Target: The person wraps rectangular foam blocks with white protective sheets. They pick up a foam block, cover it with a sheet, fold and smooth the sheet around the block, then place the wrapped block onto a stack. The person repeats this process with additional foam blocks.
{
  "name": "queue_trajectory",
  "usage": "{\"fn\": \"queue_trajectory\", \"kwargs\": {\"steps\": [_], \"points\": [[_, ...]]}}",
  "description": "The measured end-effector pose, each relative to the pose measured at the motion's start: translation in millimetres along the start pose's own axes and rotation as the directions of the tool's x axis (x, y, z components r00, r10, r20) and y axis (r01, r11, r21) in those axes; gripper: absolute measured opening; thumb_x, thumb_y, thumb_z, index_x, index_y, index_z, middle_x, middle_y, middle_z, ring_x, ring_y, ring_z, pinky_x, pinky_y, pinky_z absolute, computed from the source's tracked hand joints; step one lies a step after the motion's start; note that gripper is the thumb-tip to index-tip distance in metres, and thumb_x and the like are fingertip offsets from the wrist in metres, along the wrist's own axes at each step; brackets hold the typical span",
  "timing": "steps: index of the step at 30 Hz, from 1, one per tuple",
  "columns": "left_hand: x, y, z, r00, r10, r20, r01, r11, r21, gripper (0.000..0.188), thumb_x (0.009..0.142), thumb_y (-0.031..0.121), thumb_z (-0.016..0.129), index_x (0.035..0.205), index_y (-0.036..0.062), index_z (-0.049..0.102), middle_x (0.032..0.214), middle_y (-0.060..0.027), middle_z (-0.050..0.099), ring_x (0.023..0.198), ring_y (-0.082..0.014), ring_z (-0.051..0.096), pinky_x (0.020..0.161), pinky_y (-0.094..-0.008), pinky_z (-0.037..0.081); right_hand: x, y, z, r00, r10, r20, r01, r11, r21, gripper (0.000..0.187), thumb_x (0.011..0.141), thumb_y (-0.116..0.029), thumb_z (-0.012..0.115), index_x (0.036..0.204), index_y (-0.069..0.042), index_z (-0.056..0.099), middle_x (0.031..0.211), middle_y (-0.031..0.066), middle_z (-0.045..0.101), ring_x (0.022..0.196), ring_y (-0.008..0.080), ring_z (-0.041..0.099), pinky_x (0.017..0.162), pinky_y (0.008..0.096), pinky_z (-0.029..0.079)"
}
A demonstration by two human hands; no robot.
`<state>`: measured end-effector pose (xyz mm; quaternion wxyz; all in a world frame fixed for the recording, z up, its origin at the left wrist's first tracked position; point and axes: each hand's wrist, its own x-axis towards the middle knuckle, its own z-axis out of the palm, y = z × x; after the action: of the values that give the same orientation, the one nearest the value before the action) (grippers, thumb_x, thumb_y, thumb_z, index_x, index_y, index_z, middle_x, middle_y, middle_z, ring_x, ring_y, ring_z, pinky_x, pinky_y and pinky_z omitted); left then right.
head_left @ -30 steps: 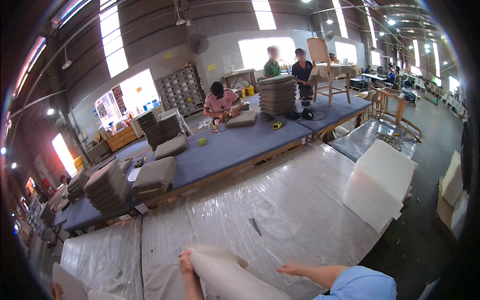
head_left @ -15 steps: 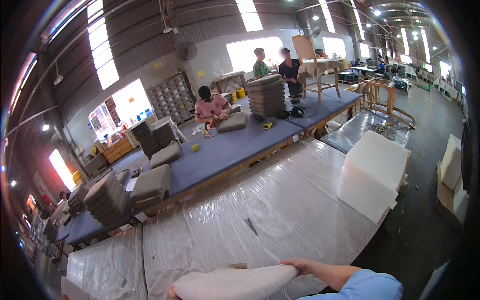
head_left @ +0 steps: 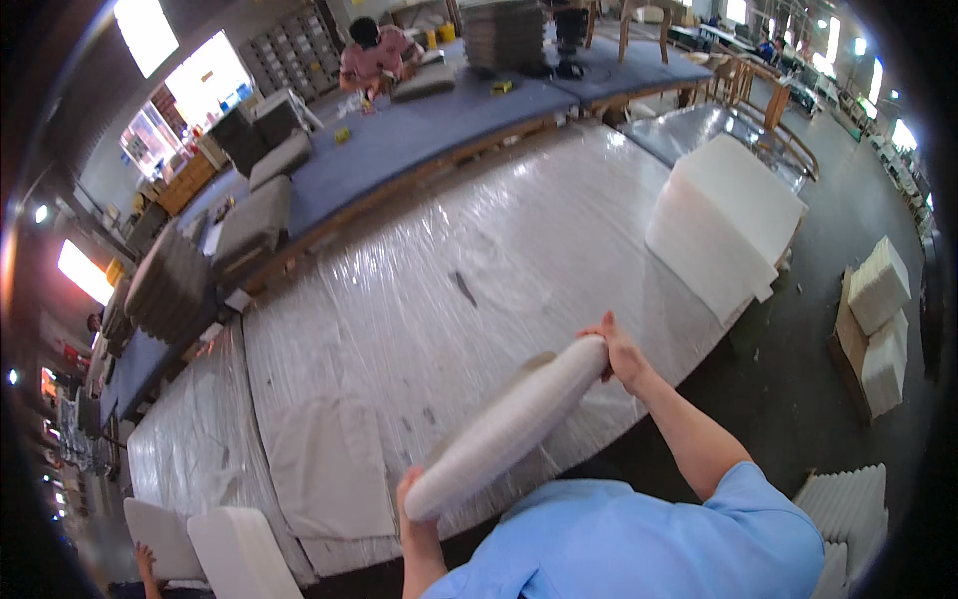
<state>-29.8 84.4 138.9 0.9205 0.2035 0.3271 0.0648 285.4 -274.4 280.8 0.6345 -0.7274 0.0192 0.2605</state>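
Near desk wrapped in wrinkled clear film, shiny under daylight, its surface pale grey. Beyond it, a long blue desk ran from left to far right. Large workshop; bright windows far left, dark floor along the right.

One white cushion was held tilted over the near edge of the wrapped desk. Left hand gripped its near left end; right hand had its grip closed on the far right end.

Counts on the wrapped desk: one beige cloth, flat, left of the cushion; one dark strip, mid-desk; one stack of white foam, far right, number of sheets unclear. Near left, two pale pads beside one co-worker's hand. Blue desk: several grey cushions, too overlapped to count; one person in pink at its far side.
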Motion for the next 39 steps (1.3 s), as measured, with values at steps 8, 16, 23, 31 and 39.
{"fn": "queue_trajectory", "kwargs": {"steps": [8,16,23,31,39], "points": [[-93,-6,117,0.795,0.586,-0.158,-0.471,0.759,0.449,0.055,0.107,0.041,0.041,0.11,-0.0044,0.07,0.106,-0.0174,0.073,0.109,-0.0272,0.065,0.098,-0.0413,0.05,-8,11,10,0.989,-0.144,-0.028,0.146,0.984,0.102,0.077,0.103,-0.071,0.027,0.118,-0.008,0.069,0.076,0.0046,0.062,0.055,0.0141,0.055,0.05,0.0297,0.045],[-77,2,115,0.82,0.566,-0.084,-0.446,0.724,0.526,0.056,0.105,0.044,0.042,0.103,-0.0037,0.072,0.107,-0.0181,0.073,0.101,-0.0272,0.068,0.095,-0.0418,0.05,34,48,-5,0.958,0.183,0.22,-0.24,0.932,0.271,0.055,0.104,-0.057,0.031,0.12,-0.018,0.067,0.101,0.0026,0.07,0.084,0.0187,0.064,0.066,0.036,0.053],[-131,9,92,0.917,0.398,0.001,-0.264,0.608,0.748,0.045,0.104,0.034,0.05,0.108,-0.0047,0.073,0.114,-0.017,0.073,0.111,-0.0277,0.065,0.103,-0.0413,0.046,-42,60,-19,0.946,0.179,0.27,-0.267,0.904,0.335,0.039,0.101,-0.036,0.045,0.127,-0.015,0.065,0.126,0.0042,0.065,0.114,0.019,0.061,0.095,0.0381,0.051],[-56,2,70,0.942,-0.314,0.117,-0.182,-0.189,0.965,0.06,0.106,0.039,0.048,0.155,0.0065,0.041,0.161,-0.0171,0.038,0.153,-0.0333,0.028,0.124,-0.0399,0.022,45,45,-16,0.831,0.387,0.4,0.219,0.434,-0.874,0.059,0.093,-0.047,0.065,0.135,-0.006,0.063,0.137,0.0192,0.062,0.124,0.0334,0.061,0.102,0.0417,0.048],[90,-55,94,0.992,0.011,0.123,-0.092,-0.592,0.801,0.063,0.097,0.043,0.062,0.144,0.0036,0.049,0.141,-0.0216,0.054,0.133,-0.0388,0.049,0.11,-0.048,0.042,164,112,77,0.853,0.466,0.235,0.227,0.074,-0.971,0.041,0.093,-0.029,0.063,0.127,-0.008,0.067,0.125,0.0183,0.069,0.12,0.0359,0.063,0.097,0.0473,0.051]]}}
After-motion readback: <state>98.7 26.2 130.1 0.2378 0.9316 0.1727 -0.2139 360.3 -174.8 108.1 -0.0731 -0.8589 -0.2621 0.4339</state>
